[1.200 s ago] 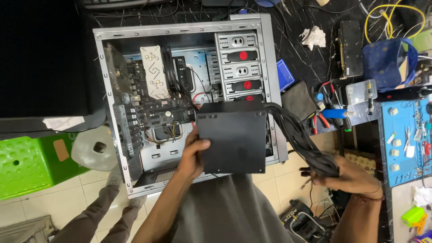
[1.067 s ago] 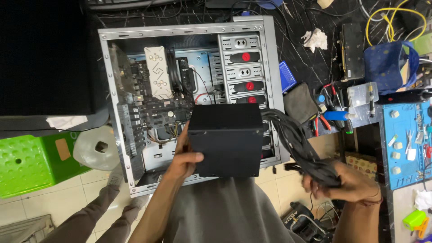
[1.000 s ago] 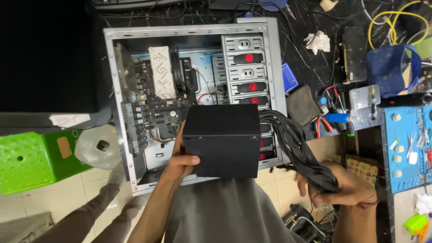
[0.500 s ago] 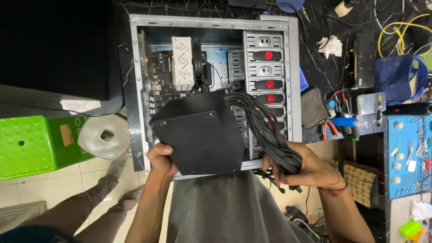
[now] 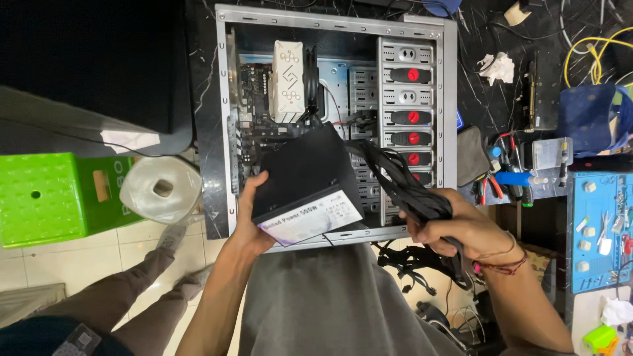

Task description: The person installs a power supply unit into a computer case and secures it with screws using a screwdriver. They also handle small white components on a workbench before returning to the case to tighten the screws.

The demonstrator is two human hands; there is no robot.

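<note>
An open grey computer case [image 5: 450, 99] lies on a dark table, its motherboard and a white cooler [image 5: 288, 80] showing inside. My left hand [image 5: 249, 221] grips a black power supply box [image 5: 303, 175] by its left side, tilted over the case's near edge so its white label faces up. A thick bundle of black cables [image 5: 402, 188] runs from the box to the right. My right hand [image 5: 455, 224] is closed around that bundle just outside the case's near right corner.
A green plastic stool [image 5: 46, 198] and a roll of clear wrap [image 5: 161, 191] stand on the floor at left. Pliers, tools and a blue mat [image 5: 603, 231] crowd the table at right. More black cables [image 5: 415, 264] hang below my right hand.
The power supply has moved left and tipped, so its labelled side now faces up. My right hand came in closer to the case with the cable bundle.
</note>
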